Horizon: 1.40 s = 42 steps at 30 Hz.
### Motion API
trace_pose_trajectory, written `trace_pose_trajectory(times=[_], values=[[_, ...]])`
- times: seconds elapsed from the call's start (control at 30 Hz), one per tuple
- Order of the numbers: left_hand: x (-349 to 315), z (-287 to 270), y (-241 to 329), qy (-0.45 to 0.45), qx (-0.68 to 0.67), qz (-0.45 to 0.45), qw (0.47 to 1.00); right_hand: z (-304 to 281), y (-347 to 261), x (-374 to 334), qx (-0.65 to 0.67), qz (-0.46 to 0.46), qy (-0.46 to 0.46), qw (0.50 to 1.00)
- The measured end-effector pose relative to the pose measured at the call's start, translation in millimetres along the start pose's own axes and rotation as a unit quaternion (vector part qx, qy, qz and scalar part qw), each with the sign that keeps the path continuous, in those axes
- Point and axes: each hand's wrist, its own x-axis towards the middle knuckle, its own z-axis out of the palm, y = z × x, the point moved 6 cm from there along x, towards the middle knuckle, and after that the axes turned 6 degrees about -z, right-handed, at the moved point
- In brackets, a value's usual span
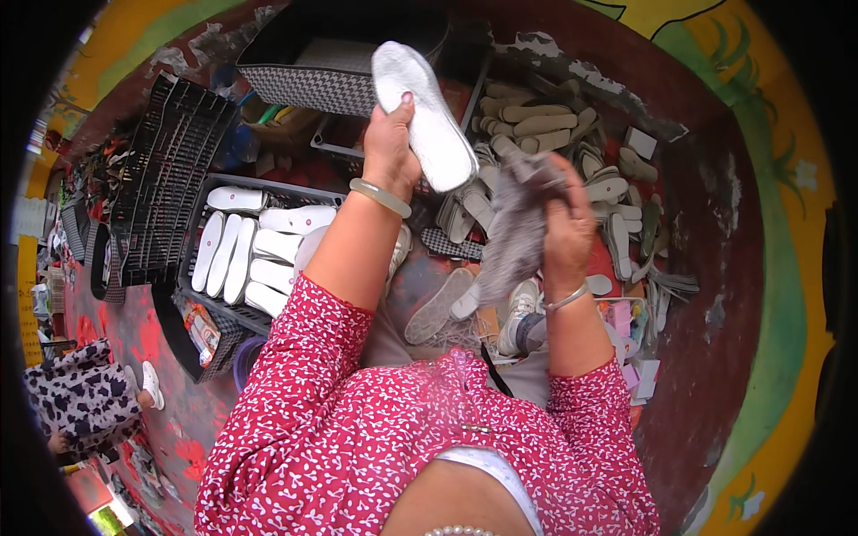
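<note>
My left hand grips a white shoe sole by its edge, thumb across its face, raised in front of me. To its right my right hand holds a crumpled grey cloth, which hangs down and is slightly blurred. Sole and cloth are apart. Lower down, between my legs, lies a translucent sole-shaped piece beside a tangle of pale threads. Left of my left forearm, a black plastic crate holds several white soles.
Many loose soles are heaped by the wall at the right. A houndstooth-patterned box stands at the back, with a black slatted crate to its left. A person in a spotted garment is at the far left.
</note>
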Motion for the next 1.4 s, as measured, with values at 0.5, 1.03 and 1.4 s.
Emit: trace_pose_trajectory(times=[0.5,1.03,1.4], values=[[-88.4,60.1,-93.4,-0.296,0.151,-0.286,0.899,-43.1,-40.4,37.9,-0.38,-0.248,0.13,0.882],[-51.9,54.6,-60.8,-0.244,0.035,-0.14,0.959,-47.2,-2.3,40.6,-0.097,0.137,0.041,0.985],[-63.4,62.7,-61.8,-0.35,0.282,-0.106,0.887,-59.7,-2.4,36.3,0.084,0.152,0.07,0.982]])
